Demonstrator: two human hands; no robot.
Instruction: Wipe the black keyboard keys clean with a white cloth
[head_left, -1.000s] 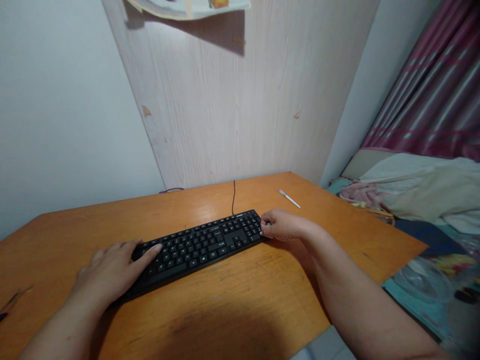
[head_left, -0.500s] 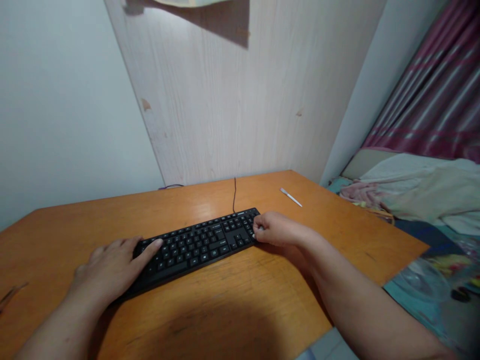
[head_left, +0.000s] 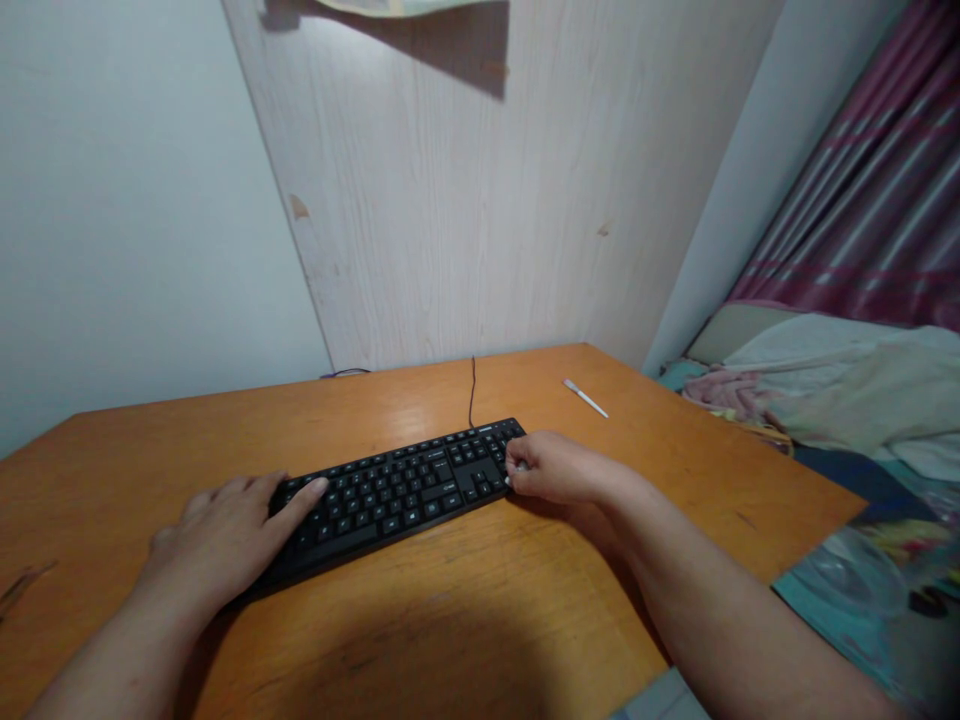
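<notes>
A black keyboard (head_left: 390, 490) lies at a slant on the wooden desk, its cable (head_left: 472, 392) running to the back. My left hand (head_left: 221, 535) grips its left end, thumb on top of the keys and fingers along the far edge. Over the number keys at the right end, my right hand (head_left: 547, 466) is closed, fingertips curled down against the keyboard. Something small and pale shows between those fingers, too little of it to name. Behind the right hand lies a thin white brush (head_left: 586, 398).
The desk (head_left: 420, 640) backs onto a pale wood panel (head_left: 450, 200). A dark thin item (head_left: 24, 588) lies at its left edge. Beyond the right edge are heaped cloths (head_left: 847, 380), a clear plastic container (head_left: 855, 570) and a purple curtain (head_left: 862, 200).
My right hand has shifted left from the keyboard's right end onto the number keys. The left hand keeps its place. The camera view has tilted slightly.
</notes>
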